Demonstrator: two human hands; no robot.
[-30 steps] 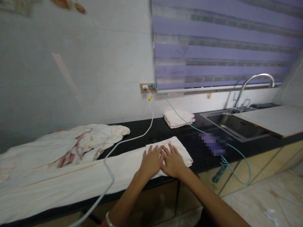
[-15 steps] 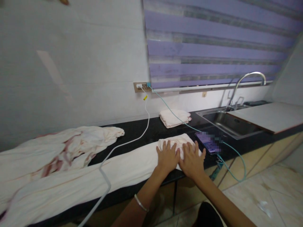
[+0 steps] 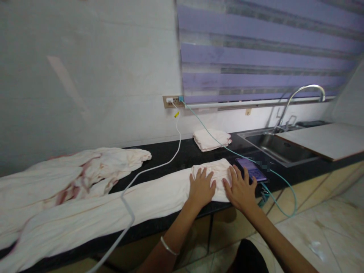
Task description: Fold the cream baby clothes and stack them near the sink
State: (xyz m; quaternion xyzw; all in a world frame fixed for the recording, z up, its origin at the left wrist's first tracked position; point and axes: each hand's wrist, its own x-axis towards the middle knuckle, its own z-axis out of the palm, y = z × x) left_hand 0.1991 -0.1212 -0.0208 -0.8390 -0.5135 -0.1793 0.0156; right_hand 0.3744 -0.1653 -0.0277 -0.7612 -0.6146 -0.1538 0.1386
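A long cream cloth (image 3: 148,195), folded into a strip, lies along the front of the black counter (image 3: 173,153). My left hand (image 3: 201,186) lies flat on its right end, fingers spread. My right hand (image 3: 241,188) presses flat on the cloth's far right edge, fingers apart, beside a phone (image 3: 251,169) with a lit screen. Neither hand grips anything.
A crumpled cream and red-stained cloth (image 3: 85,176) lies at the left. A small folded cloth (image 3: 211,139) sits by the wall. A white cable (image 3: 159,165) and a teal cable (image 3: 224,148) run from the wall socket (image 3: 173,101). A sink (image 3: 280,146) with tap and a white board (image 3: 327,139) are right.
Both hands slid to the right along the cloth towards its end. My right hand now sits apart from the left, next to the phone.
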